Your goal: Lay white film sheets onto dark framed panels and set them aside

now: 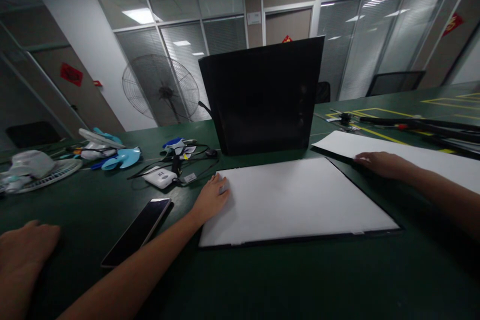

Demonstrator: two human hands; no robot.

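Observation:
A flat white panel (292,200) with a thin dark border lies on the green table in front of me. My left hand (213,195), with a ring on one finger, rests flat over the panel's left edge near its far corner. To the right, my right hand (380,162) pinches the near edge of a white sheet (416,152), whose left end is raised slightly off the table. Parts of the right fingers are hidden at the sheet's edge. Behind the panel stands a large black screen-like panel (262,100), upright and slightly tilted.
A phone (137,232) lies beside my left forearm. Another person's hand (30,245) rests at the far left. Further back are a white box (160,177) with cables, blue fan blades (122,158) and white fan parts (33,167). Long black strips (420,124) lie at the right.

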